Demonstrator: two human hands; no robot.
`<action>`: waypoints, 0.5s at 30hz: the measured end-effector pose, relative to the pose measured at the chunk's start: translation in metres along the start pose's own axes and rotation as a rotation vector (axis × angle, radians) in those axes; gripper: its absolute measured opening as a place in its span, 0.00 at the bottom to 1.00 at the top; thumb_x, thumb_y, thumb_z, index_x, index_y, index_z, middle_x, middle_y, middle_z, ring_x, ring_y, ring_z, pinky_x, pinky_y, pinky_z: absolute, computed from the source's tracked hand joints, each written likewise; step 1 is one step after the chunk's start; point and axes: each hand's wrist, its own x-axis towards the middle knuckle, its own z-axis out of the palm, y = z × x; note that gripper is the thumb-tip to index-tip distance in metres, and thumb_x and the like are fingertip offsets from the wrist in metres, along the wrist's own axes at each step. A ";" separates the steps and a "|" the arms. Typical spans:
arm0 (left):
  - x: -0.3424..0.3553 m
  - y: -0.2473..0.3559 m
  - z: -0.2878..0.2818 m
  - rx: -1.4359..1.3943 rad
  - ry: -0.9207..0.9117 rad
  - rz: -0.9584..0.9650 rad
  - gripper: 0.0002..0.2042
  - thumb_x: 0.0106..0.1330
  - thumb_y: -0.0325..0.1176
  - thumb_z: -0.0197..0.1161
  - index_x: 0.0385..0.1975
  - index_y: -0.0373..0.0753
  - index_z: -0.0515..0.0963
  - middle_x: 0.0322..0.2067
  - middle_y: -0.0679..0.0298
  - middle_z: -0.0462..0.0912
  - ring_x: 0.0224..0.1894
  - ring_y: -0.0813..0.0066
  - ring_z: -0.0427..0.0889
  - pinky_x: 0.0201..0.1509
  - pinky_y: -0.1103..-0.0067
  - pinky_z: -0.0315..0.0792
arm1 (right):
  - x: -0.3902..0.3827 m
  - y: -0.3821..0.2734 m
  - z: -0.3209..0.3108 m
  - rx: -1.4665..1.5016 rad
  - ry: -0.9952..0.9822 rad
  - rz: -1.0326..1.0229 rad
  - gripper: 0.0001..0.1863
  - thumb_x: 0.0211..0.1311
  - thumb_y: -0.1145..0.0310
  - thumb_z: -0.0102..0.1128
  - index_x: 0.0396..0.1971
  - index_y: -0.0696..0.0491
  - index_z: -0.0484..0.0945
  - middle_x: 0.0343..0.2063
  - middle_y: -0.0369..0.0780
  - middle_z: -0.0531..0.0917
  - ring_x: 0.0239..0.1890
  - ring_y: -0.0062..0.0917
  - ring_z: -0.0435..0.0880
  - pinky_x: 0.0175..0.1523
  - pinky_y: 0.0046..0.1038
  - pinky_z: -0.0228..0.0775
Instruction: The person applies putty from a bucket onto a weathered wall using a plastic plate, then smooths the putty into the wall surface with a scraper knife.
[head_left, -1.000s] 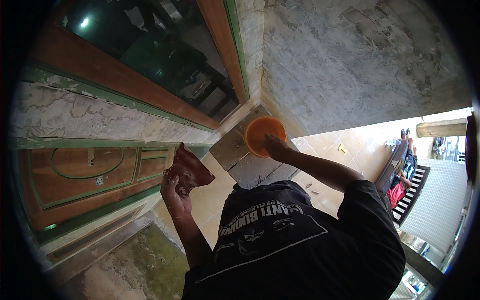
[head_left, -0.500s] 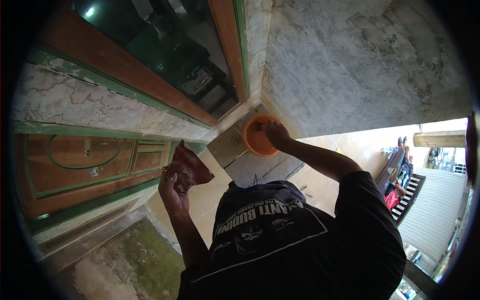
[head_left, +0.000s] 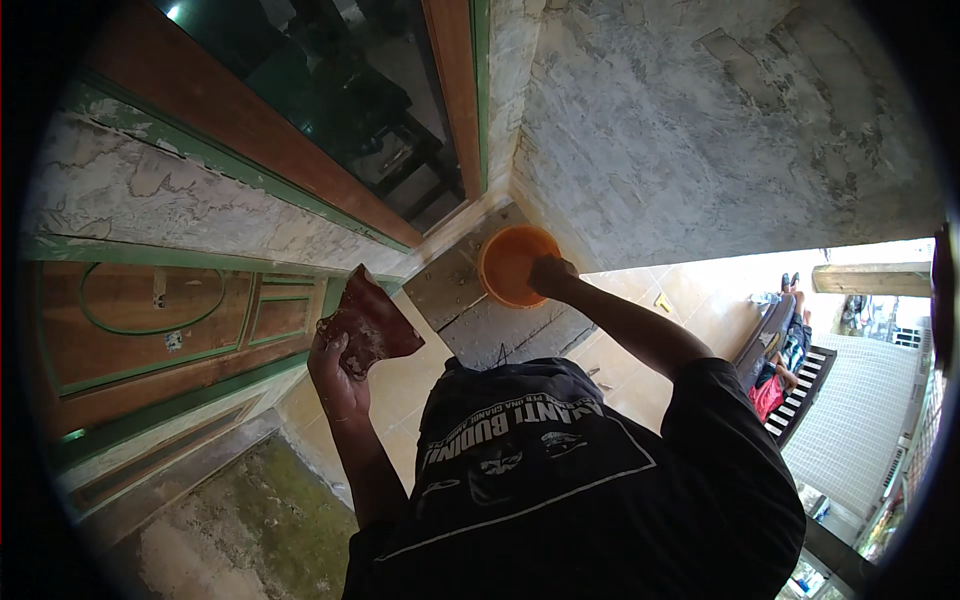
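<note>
In my left hand [head_left: 340,375] is a dark red, flat, flexible-looking sheet [head_left: 370,325] with an angular outline, smeared with pale paste. My thumb presses on its near side. My right hand [head_left: 550,276] is closed at the right rim of an orange bucket [head_left: 512,265], with its fingers curled over the edge. The finger ends are partly hidden. Inside, the bucket looks orange, and its contents are hard to make out.
The bucket stands on grey boards [head_left: 530,335] in the wall corner. A grey, patchily plastered wall [head_left: 720,140] rises right; a green-framed window [head_left: 330,100] and wooden door [head_left: 150,320] are left. Someone in red [head_left: 768,398] rests on a bench farther right.
My right hand has drawn back from inside the bucket to its right rim. My left hand still holds the red sheet, slightly further left in the view.
</note>
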 end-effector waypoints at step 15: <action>0.007 0.003 0.009 -0.036 -0.026 -0.028 0.14 0.56 0.27 0.52 0.43 0.32 0.71 0.37 0.58 0.78 0.37 0.70 0.80 0.41 0.77 0.76 | 0.017 0.010 0.043 1.592 -0.357 0.577 0.20 0.60 0.56 0.55 0.12 0.50 0.70 0.07 0.31 0.67 0.06 0.19 0.65 0.11 0.23 0.56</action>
